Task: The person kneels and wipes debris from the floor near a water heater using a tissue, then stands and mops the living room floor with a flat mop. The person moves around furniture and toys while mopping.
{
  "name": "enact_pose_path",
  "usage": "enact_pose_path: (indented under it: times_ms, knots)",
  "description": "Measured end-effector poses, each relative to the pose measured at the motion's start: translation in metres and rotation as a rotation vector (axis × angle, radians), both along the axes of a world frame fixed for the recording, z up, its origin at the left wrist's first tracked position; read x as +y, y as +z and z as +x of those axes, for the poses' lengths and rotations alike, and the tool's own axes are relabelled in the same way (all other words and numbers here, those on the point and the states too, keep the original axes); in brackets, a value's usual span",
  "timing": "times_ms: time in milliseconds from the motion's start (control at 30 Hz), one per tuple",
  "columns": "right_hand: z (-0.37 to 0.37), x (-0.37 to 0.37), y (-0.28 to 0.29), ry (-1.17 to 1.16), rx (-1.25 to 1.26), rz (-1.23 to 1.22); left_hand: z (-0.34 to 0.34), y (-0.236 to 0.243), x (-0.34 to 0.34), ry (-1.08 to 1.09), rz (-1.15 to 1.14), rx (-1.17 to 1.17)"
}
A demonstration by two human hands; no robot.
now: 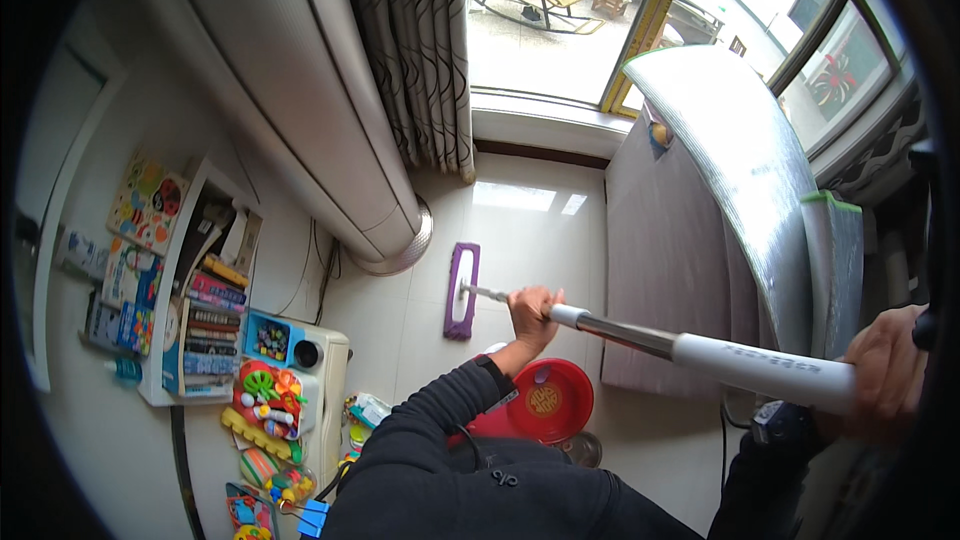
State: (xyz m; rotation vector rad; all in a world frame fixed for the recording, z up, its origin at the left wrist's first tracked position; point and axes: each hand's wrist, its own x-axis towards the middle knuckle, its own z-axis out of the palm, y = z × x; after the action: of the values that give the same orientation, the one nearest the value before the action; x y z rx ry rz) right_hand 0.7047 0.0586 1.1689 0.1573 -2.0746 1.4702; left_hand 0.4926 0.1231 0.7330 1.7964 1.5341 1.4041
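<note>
A flat mop (461, 292) with a purple pad and a white centre lies on the pale floor tiles. Its long pole slants from the head up toward the lower right. Partway along the metal shaft, my left hand (533, 318) is wrapped round it, just below a white collar. At the pole's upper end, my right hand (885, 365) grips the thick white handle (765, 368). Beneath my left forearm stands a red basin (560, 402) with a gold emblem inside; my arm hides part of it.
A tall column-shaped appliance (375, 210) rises at the left beside a patterned curtain (415, 50). Books fill a shelf (165, 340), with toys (270, 390) heaped near it. At right, a grey sofa (660, 240) carries a silvery sheet (740, 150). Glass doors (545, 60) show a courtyard.
</note>
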Motion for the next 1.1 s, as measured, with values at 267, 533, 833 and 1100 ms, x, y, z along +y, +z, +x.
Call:
enact_pose_path:
  times_ms: [267, 533, 833, 1100]
  knots:
    - [-0.129, 0.199, -0.036, 0.287, 0.037, 0.02, -0.043, -0.047, 0.221, 0.456, 0.072, -0.081]
    - [-0.082, 0.22, -0.105, -0.623, 0.219, -0.099, -0.049, -0.09, 0.332, -0.038, -0.321, 0.109]
    - [0.009, 0.173, -0.126, -1.095, 0.349, -0.11, 0.06, -0.084, 0.323, -0.317, -0.39, 0.453]
    - [-0.012, 0.095, -0.127, -1.35, 0.428, -0.102, 0.099, -0.082, 0.273, -0.582, -0.214, 0.375]
